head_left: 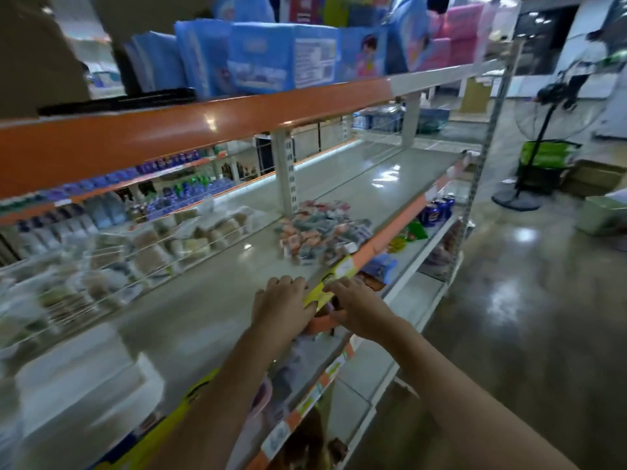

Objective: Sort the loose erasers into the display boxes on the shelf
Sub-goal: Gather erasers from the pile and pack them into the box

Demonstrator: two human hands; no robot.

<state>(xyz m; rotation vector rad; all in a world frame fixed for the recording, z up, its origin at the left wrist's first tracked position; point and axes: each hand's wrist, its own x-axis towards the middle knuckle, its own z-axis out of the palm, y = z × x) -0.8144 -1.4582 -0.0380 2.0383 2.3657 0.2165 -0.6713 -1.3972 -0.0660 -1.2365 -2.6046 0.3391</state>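
Observation:
A pile of loose erasers [322, 232] in pink, grey and white wrappers lies on the grey middle shelf [203, 300], near its front edge. Just in front of the pile, at the shelf's edge, is a yellow display box [330, 279]. My left hand [281, 308] grips its left side with curled fingers. My right hand [356, 308] holds its right side. Something orange [319, 326] shows between and below my hands. A second yellow box [169, 418] lies at the shelf front, partly hidden under my left forearm. The picture is blurred by motion.
Clear bins of bagged goods [118, 259] line the shelf's back left. A white upright post [286, 171] stands behind the erasers. Blue packs [264, 59] fill the top shelf above an orange rail. Lower shelves hold packets and cans [437, 206]. A standing fan [543, 130] is on the floor to the right.

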